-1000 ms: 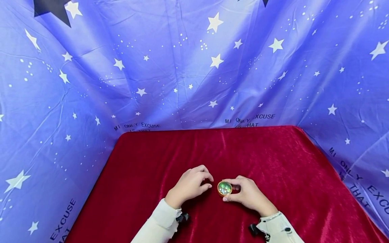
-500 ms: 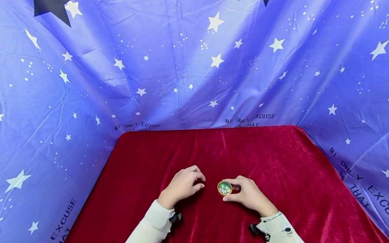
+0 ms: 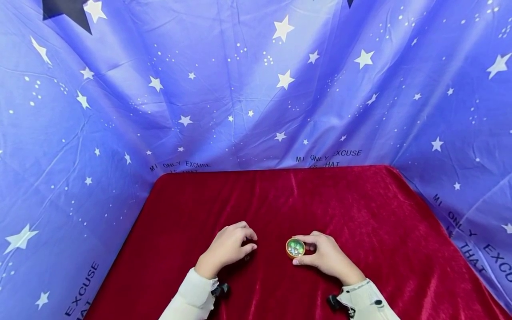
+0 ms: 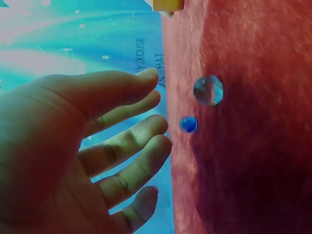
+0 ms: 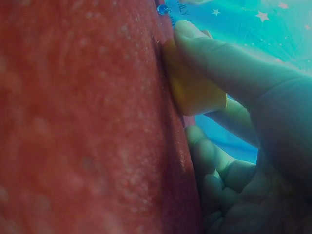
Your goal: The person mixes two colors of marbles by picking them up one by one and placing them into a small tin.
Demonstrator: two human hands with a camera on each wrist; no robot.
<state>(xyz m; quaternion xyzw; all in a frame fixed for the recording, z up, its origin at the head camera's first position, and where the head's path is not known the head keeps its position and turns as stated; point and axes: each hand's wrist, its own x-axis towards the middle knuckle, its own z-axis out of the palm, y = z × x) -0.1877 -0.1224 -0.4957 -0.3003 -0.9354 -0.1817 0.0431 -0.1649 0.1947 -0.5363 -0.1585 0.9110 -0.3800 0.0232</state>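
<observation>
My right hand grips a small round yellow cup between thumb and fingers. Shiny greenish, glassy contents show inside it from above. To the left, my left hand hovers low over the cloth, fingers loosely bent and holding nothing. Just beyond those fingertips, in the left wrist view, a clear glass marble and a smaller-looking blue marble lie on the cloth. From the head, the left hand mostly hides them. A blue marble also shows past the cup in the right wrist view.
A dark red velvet cloth covers the table. Blue star-printed curtains with black lettering stand along its back and both sides. Black wrist devices sit under the white sleeves.
My left hand has moved left and slightly toward me, away from the cup. The right hand and the cup have stayed in place.
</observation>
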